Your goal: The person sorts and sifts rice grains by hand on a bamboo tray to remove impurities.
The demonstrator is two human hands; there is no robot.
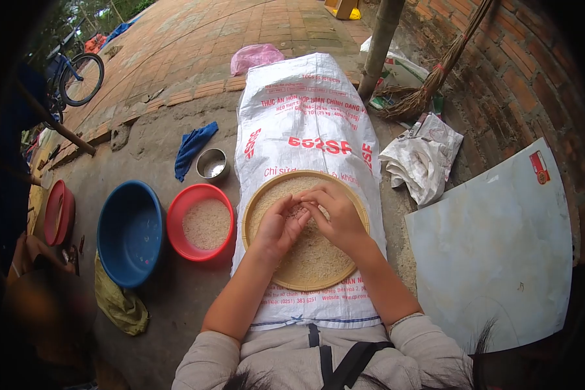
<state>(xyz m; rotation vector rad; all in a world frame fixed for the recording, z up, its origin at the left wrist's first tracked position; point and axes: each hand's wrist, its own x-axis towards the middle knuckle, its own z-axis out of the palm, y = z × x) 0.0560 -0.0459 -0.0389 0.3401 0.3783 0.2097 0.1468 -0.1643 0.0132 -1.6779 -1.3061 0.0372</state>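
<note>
The left hand (279, 227) was cupped, the right hand (338, 218) bunched against it; any held contents could not be determined. Directly beneath, loose pale grains (311, 257) lay in a round tan tray (305, 287) upon a creased, red-printed white sack (273, 127).

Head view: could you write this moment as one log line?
left hand: cupped over tray | right hand: against left hand | tray: pale grains, resting on white sack | red basin: pale grains inside

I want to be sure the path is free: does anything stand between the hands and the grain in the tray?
Nothing visible does. The left hand and right hand meet directly above the grain, within the rim of the tray. The red bowl sits outside, to the left.
</note>
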